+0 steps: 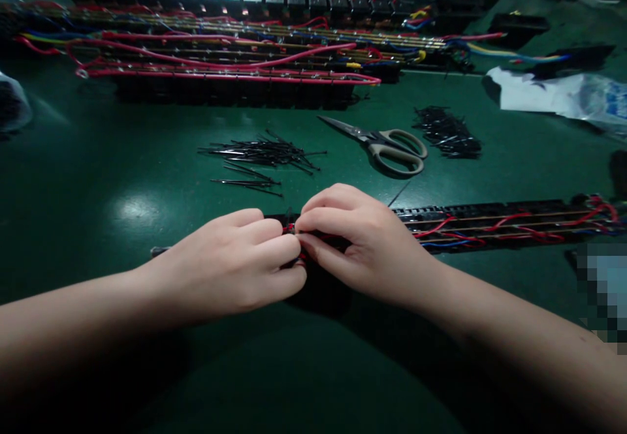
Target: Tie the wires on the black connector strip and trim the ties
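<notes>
A long black strip with red and blue wires (490, 226) runs across the table under both hands. My left hand (235, 258) is closed over its left part, the fingers curled around the wires. Thumb and fingertips of my right hand (357, 238) pinch together at the same spot, touching the left fingertips. What the pinch holds is hidden; a bit of red wire (290, 227) shows between the hands. A thin black cable tie (399, 192) sticks out behind my right hand. Beyond the hands are a pile of black cable ties (264, 152) and scissors (386, 147) with grey handles.
A second heap of short black pieces (448, 132) lies right of the scissors. Several wired black strips (235, 55) with loose red cables fill the back of the green table (122, 160). White and clear plastic bags (548, 91) lie at the right; another bag (12, 104) is far left.
</notes>
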`<action>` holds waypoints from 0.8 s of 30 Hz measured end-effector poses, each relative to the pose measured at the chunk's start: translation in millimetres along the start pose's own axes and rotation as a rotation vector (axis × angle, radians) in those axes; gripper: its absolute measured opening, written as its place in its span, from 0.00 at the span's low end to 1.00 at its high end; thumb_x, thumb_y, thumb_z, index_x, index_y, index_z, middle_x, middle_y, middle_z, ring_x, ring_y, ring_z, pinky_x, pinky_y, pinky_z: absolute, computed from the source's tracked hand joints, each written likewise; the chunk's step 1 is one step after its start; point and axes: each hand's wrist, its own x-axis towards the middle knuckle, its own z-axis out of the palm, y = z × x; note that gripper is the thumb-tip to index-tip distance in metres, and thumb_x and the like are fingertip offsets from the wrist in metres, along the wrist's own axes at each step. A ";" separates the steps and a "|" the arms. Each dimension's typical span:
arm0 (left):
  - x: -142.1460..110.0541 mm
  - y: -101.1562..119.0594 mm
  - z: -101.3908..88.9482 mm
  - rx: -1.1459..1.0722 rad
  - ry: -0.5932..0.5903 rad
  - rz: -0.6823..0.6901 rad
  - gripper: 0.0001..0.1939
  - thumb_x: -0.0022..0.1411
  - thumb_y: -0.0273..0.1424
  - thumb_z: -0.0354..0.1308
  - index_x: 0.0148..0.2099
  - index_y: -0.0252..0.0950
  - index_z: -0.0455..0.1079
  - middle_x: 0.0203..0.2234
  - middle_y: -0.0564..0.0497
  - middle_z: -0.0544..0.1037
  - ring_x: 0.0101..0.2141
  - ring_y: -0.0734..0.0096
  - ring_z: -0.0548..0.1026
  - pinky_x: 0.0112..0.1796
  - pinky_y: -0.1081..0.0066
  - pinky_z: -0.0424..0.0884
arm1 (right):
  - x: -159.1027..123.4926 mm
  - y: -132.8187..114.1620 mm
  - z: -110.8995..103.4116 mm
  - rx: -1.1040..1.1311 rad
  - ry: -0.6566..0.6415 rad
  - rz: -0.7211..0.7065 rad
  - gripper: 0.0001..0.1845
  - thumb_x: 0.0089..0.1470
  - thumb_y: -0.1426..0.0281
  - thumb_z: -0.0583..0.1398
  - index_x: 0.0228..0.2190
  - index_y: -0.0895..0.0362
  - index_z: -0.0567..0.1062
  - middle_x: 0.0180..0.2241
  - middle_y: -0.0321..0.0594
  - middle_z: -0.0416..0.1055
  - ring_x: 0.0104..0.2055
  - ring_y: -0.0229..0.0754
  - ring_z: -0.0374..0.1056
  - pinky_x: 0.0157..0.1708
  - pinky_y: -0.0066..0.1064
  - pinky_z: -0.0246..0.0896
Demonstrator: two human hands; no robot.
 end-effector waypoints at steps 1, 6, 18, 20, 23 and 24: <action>0.1 0.4 -0.3 0.006 0.002 0.003 0.17 0.71 0.20 0.51 0.34 0.39 0.76 0.26 0.53 0.74 0.28 0.66 0.65 0.32 0.65 0.57 | 0.0 -0.2 -0.1 0.002 -0.001 0.002 0.08 0.63 0.75 0.60 0.35 0.59 0.81 0.38 0.45 0.79 0.42 0.45 0.72 0.41 0.35 0.67; 0.5 0.9 -2.9 -0.005 -0.005 0.006 0.18 0.71 0.20 0.50 0.34 0.39 0.77 0.25 0.52 0.73 0.27 0.66 0.65 0.32 0.65 0.59 | 0.2 -0.7 0.1 0.014 -0.009 0.024 0.08 0.63 0.74 0.60 0.34 0.57 0.80 0.39 0.44 0.80 0.42 0.45 0.72 0.41 0.36 0.67; -0.8 -0.9 -4.8 -0.395 -0.004 -0.284 0.13 0.72 0.26 0.52 0.39 0.34 0.78 0.33 0.48 0.76 0.35 0.68 0.72 0.38 0.70 0.67 | 2.3 -0.2 -1.8 0.047 -0.025 0.035 0.05 0.60 0.76 0.62 0.33 0.58 0.79 0.37 0.43 0.79 0.42 0.45 0.72 0.42 0.35 0.67; 0.0 -2.0 -6.5 -0.501 -0.015 -0.378 0.11 0.71 0.26 0.54 0.40 0.36 0.79 0.34 0.50 0.76 0.36 0.72 0.74 0.37 0.74 0.67 | 2.0 -0.8 -2.3 0.051 -0.026 0.043 0.05 0.59 0.77 0.62 0.32 0.57 0.78 0.37 0.42 0.79 0.42 0.44 0.73 0.42 0.34 0.67; 1.6 -4.4 -9.6 -0.608 -0.026 -0.458 0.10 0.69 0.27 0.57 0.39 0.39 0.79 0.33 0.53 0.77 0.35 0.76 0.75 0.36 0.77 0.67 | 1.2 -2.1 -3.2 0.062 -0.027 0.054 0.06 0.58 0.78 0.62 0.33 0.56 0.78 0.37 0.41 0.79 0.43 0.44 0.73 0.42 0.34 0.67; 2.1 -5.3 -10.5 -0.634 -0.034 -0.480 0.09 0.69 0.27 0.57 0.38 0.39 0.80 0.33 0.54 0.78 0.35 0.76 0.76 0.36 0.78 0.67 | 0.9 -2.3 -3.5 0.068 -0.029 0.056 0.07 0.58 0.78 0.62 0.33 0.55 0.78 0.37 0.41 0.79 0.43 0.44 0.73 0.42 0.34 0.67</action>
